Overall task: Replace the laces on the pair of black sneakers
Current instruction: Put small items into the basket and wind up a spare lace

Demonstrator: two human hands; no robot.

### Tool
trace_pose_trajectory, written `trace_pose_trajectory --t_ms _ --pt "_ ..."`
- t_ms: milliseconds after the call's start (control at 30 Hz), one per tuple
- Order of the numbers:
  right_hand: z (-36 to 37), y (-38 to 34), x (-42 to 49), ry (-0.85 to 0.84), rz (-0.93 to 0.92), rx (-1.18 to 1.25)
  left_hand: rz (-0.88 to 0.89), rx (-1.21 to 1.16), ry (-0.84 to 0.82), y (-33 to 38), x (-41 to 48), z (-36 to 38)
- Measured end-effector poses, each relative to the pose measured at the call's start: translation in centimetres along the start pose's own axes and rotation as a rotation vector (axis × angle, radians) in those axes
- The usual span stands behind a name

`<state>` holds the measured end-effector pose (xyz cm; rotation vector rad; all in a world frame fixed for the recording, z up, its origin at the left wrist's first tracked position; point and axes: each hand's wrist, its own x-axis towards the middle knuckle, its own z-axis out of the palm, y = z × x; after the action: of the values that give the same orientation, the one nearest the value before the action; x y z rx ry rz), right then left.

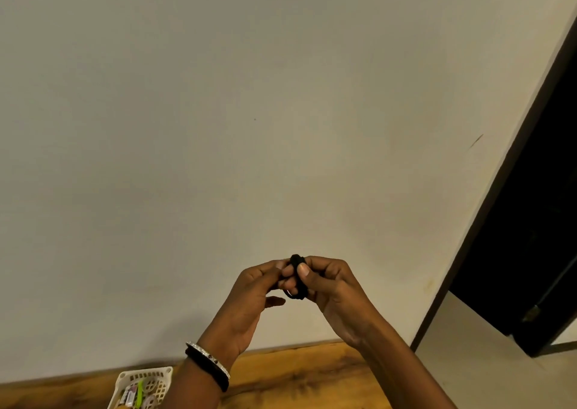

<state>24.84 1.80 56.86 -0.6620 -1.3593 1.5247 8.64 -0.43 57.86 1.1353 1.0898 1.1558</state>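
We hold a small black lace bundle (298, 276) up in the air, well above the far edge of the wooden table (296, 374) and in front of the pale wall (249, 127) that rises behind the table. Our right hand (334, 290) grips the bundle, with the thumb pressed across its front and the other fingers curled in behind it. Our left hand (249, 302) meets it from the other side, its curled fingertips closed on the bundle's edge, while the left thumb sticks out lower down, apart from the lace. A thin loop of lace hangs from the bottom of the bundle around a fingertip, though we cannot tell which hand that finger belongs to. A silver bangle and a black band (207, 363) sit on our left wrist, just above the table. A white plastic basket (125, 380) holding small items rests on the table's left part. A dark doorway (537, 237) stands beyond the table's right end.
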Motion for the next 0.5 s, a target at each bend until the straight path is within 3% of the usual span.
trace_pose_trajectory --t_ms 500 --pt "-0.7 -1.8 0.0 0.066 0.091 0.467 0.032 0.15 0.175 -0.6 1.4 1.4"
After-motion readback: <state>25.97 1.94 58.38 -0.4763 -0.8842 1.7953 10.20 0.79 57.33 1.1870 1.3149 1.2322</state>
